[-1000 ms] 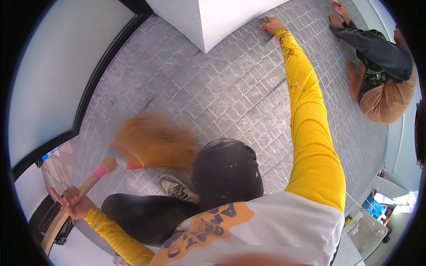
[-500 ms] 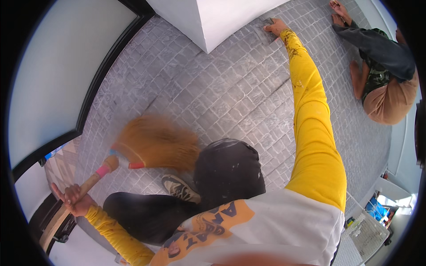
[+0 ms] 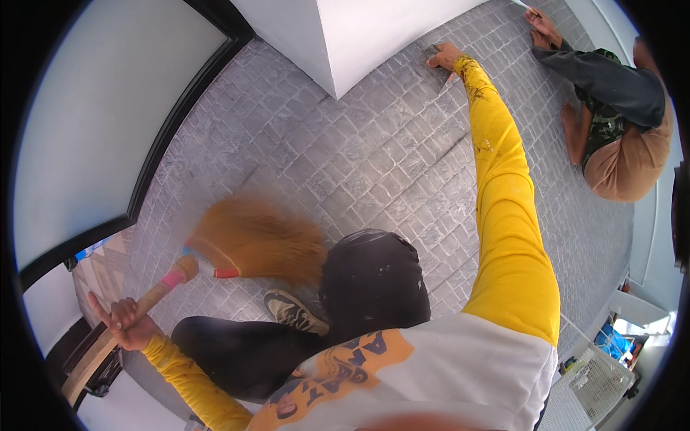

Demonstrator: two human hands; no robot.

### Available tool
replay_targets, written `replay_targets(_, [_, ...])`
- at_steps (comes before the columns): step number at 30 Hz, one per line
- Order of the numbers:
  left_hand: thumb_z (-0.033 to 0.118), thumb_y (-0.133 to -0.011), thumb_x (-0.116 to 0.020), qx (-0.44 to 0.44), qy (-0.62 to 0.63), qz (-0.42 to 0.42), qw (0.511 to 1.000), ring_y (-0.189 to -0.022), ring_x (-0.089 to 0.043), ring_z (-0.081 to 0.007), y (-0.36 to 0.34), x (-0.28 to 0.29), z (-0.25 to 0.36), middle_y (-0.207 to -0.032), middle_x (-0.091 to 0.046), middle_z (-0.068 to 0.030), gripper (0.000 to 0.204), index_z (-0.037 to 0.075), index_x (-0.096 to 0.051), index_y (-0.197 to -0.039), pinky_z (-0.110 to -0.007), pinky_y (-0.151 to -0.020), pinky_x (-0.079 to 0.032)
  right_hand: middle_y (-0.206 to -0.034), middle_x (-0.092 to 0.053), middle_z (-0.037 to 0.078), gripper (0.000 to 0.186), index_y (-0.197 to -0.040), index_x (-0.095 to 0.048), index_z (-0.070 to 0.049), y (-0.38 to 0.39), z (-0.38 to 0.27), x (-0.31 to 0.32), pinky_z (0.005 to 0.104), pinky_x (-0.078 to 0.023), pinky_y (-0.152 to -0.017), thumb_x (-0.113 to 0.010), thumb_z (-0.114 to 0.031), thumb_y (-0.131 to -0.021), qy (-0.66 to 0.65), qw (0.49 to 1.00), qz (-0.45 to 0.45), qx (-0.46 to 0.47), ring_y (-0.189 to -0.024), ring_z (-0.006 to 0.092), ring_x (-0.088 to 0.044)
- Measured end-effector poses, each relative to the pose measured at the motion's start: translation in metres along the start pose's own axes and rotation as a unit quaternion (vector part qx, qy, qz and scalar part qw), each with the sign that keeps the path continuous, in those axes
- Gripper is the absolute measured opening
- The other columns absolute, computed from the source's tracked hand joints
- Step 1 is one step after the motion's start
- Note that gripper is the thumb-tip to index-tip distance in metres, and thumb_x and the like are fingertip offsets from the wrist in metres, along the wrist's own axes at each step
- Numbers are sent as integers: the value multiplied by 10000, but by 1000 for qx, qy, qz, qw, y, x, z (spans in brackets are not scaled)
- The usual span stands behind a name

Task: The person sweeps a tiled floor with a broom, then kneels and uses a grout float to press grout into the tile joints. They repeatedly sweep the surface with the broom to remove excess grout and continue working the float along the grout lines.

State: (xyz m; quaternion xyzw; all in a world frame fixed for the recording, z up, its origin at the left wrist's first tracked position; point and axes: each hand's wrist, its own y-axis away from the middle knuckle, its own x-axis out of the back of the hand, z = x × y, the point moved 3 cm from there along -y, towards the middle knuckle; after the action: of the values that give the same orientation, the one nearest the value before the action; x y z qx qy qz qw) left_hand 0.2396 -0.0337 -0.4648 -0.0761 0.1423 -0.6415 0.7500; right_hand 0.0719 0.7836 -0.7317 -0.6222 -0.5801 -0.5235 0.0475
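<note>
A broom (image 3: pixel 259 237) with fanned brown bristles and a pale wooden handle lies slanted at lower left, its bristles near my shoe. My left hand (image 3: pixel 133 325) is wrapped round the handle, the index finger stretched out along it. Far ahead, at the end of my long reach, my right hand (image 3: pixel 445 57) is down at the grey block-patterned floor (image 3: pixel 374 158). Its fingers are bent over a thin, dark greyish thing, too small and blended with the floor to name.
A white pillar corner (image 3: pixel 335 90) juts in near my right hand. On the left stands a black-framed panel (image 3: pixel 129 208). Another person (image 3: pixel 625 129) sits low at the far right, holding a thin pale object. A white mesh basket (image 3: pixel 593 384) stands at lower right.
The view has shifted slightly. My right hand sits a little lower in it, and the broom slightly further right. A thin pale object now shows at the other person's hand.
</note>
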Motion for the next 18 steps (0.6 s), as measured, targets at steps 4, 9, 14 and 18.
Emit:
replay_targets(4, [225, -805, -598, 3, -2, -11, 1000, -583, -413, -75, 1, 0, 2, -650, -428, 39, 845, -60, -180, -1481, -250, -663, -355, -1206, -619, 168, 586, -1319, -536, -84, 4, -15, 1, 375, -597, -658, -692, -274, -787, 79, 991, 86, 58, -1065, 290, -628])
replay_targets(9, [211, -806, -595, 7, 18, -24, 1000, -591, -408, -75, 0, -3, 2, -657, -418, 40, 852, -61, -158, -1485, -252, -662, -353, -1184, -635, 161, 474, -1285, -562, -115, 17, -30, -20, 421, -550, -823, -620, -282, -845, 211, 972, 63, 83, -1070, 314, -622])
replay_targets(14, [196, -812, -581, 22, 21, -27, 999, -592, -405, -78, -2, -8, 0, -659, -417, 38, 840, -51, -150, -1489, -253, -666, -353, -1204, -630, 119, 384, -1264, -584, -159, 51, -52, -60, 429, -492, -919, -534, -241, -893, 322, 935, 77, 130, -1082, 309, -611])
replay_targets(18, [168, -812, -575, 29, 29, -32, 999, -589, -396, -78, -5, -10, -4, -663, -417, 34, 831, -24, -148, -1499, -259, -671, -352, -1182, -641, 92, 386, -1247, -603, -193, 64, -77, -88, 431, -509, -895, -480, -177, -881, 325, 921, 102, 188, -1082, 298, -616])
